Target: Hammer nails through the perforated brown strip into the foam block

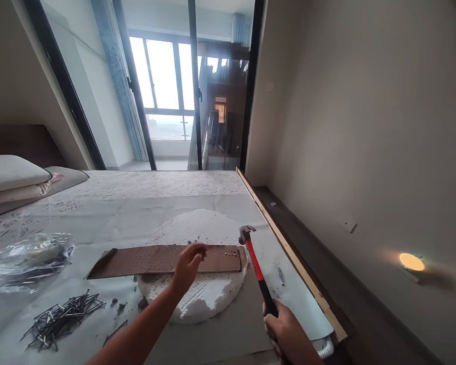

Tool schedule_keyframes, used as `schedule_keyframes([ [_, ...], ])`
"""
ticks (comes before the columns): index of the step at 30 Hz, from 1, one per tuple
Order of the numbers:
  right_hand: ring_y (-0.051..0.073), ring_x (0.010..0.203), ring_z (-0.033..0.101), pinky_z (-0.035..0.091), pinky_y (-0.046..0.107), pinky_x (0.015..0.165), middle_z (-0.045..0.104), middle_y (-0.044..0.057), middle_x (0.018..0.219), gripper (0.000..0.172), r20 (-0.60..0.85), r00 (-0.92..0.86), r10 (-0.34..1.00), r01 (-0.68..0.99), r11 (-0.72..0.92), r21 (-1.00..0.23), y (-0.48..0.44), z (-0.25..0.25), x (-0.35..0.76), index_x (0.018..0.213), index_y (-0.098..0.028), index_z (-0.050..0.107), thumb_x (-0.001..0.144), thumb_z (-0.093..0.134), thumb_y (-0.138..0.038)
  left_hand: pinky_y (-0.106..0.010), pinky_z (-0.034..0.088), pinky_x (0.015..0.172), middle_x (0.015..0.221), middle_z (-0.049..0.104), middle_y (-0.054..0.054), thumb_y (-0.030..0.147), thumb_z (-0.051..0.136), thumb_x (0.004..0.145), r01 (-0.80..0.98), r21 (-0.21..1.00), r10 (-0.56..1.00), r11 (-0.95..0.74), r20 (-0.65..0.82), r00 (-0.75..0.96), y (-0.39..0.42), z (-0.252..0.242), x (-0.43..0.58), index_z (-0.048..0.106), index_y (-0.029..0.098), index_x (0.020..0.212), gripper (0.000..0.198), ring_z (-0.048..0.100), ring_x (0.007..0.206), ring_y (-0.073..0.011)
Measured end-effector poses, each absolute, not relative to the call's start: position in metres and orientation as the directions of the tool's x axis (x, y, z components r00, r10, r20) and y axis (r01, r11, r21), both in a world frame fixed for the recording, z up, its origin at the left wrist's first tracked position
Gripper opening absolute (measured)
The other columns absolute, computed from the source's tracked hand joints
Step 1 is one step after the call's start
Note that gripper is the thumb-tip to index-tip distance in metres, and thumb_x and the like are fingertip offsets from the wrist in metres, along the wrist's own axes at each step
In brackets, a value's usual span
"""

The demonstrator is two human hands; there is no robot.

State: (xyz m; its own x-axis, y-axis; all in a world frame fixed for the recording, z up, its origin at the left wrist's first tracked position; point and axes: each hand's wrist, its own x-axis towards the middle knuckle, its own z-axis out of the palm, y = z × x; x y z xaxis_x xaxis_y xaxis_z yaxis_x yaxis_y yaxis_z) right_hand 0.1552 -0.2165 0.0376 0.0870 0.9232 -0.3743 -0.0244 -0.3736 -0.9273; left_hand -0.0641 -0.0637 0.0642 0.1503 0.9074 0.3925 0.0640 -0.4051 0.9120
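Observation:
My right hand [285, 327] is wrapped round the black grip of a claw hammer [255, 261] with a red shaft. The hammer's head points up and away, to the right of a long brown strip [152, 259] dotted with small holes. Over the strip's middle, my left hand [190, 263] has its fingers curled together; whatever they may hold is too small to make out. Several shiny nail heads [230, 253] show near the strip's right end. Beneath the strip lies a round white foam slab [213, 299] with a ragged surface.
A pile of nails [63, 319] lies at the lower left, below a clear plastic bag [30, 256]. Grey sheeting [110, 218] covers the bed, and a wooden rail [289, 251] runs along its right edge. Pillows [15, 175] rest at far left; a wall [365, 126] stands right.

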Motion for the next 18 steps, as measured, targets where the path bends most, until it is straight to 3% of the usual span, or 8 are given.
schedule_keyframes([
  [3, 0.005, 0.027, 0.023, 0.023, 0.019, 0.026, 0.029, -0.014, 0.039, 0.018, -0.391, 0.039, 0.92, -0.068, -0.388, -0.919, -0.22, 0.039, 0.154, 0.075, -0.023, 0.036, 0.062, 0.042, -0.033, -0.024, 0.041, 0.054, 0.072, 0.059, -0.003, 0.027, 0.047, 0.067, 0.298, 0.878, 0.924, -0.374, 0.38, 0.038, -0.098, 0.063, -0.14, 0.061, 0.017, 0.072, 0.017, 0.05, 0.06, -0.0133],
  [5, 0.005, 0.027, 0.025, 0.023, 0.018, 0.025, 0.03, -0.014, 0.039, 0.021, -0.417, 0.003, 0.909, -0.085, -0.415, -0.906, -0.221, 0.039, 0.151, 0.076, -0.023, 0.036, 0.06, 0.043, -0.035, -0.024, 0.039, 0.052, 0.064, 0.058, -0.001, 0.027, 0.043, 0.068, 0.524, 0.829, 0.948, -0.197, 0.298, -0.115, -0.115, 0.055, -0.194, 0.061, 0.018, 0.074, 0.021, 0.048, 0.054, -0.0133],
  [7, 0.005, 0.026, 0.026, 0.024, 0.017, 0.025, 0.03, -0.014, 0.039, 0.023, -0.434, -0.027, 0.9, -0.098, -0.435, -0.895, -0.222, 0.038, 0.149, 0.077, -0.023, 0.036, 0.06, 0.045, -0.036, -0.024, 0.039, 0.055, 0.061, 0.059, 0.0, 0.026, 0.043, 0.068, 0.732, 0.679, 0.96, 0.05, 0.17, -0.223, -0.128, 0.044, -0.239, 0.062, 0.018, 0.075, 0.022, 0.052, 0.056, -0.0151],
  [9, 0.005, 0.026, 0.027, 0.024, 0.017, 0.025, 0.031, -0.014, 0.04, 0.025, -0.443, -0.051, 0.895, -0.121, -0.445, -0.887, -0.221, 0.035, 0.145, 0.077, -0.023, 0.037, 0.059, 0.047, -0.037, -0.024, 0.041, 0.062, 0.064, 0.063, -0.002, 0.02, 0.046, 0.065, 0.871, 0.456, 0.977, 0.185, 0.013, -0.214, -0.136, 0.032, -0.271, 0.063, 0.017, 0.069, 0.017, 0.057, 0.066, -0.0171],
  [11, 0.005, 0.026, 0.027, 0.025, 0.017, 0.025, 0.031, -0.014, 0.04, 0.024, -0.448, -0.088, 0.89, -0.158, -0.456, -0.876, -0.219, 0.034, 0.139, 0.076, -0.023, 0.037, 0.059, 0.048, -0.037, -0.025, 0.041, 0.067, 0.067, 0.065, -0.003, 0.016, 0.05, 0.062, 0.935, 0.273, 0.97, 0.227, -0.145, -0.194, -0.14, 0.017, -0.288, 0.062, 0.017, 0.063, 0.012, 0.059, 0.073, -0.0185],
  [13, 0.004, 0.026, 0.026, 0.026, 0.018, 0.025, 0.031, -0.015, 0.04, 0.024, -0.448, -0.127, 0.885, -0.196, -0.465, -0.863, -0.216, 0.033, 0.134, 0.074, -0.023, 0.037, 0.058, 0.049, -0.036, -0.025, 0.042, 0.067, 0.063, 0.064, -0.003, 0.014, 0.055, 0.059, 0.947, 0.188, 0.946, 0.26, -0.244, -0.211, -0.14, 0.003, -0.296, 0.059, 0.018, 0.057, 0.005, 0.059, 0.074, -0.0194],
  [18, 0.004, 0.026, 0.028, 0.027, 0.018, 0.025, 0.033, -0.014, 0.041, 0.024, -0.445, -0.16, 0.881, -0.238, -0.472, -0.849, -0.207, 0.032, 0.123, 0.074, -0.023, 0.038, 0.057, 0.051, -0.034, -0.03, 0.043, 0.063, 0.045, 0.052, 0.001, 0.012, 0.064, 0.047, 0.921, 0.18, 0.906, 0.346, -0.318, -0.279, -0.139, -0.023, -0.304, 0.046, 0.019, 0.043, 0.02, 0.057, 0.062, -0.0212],
])
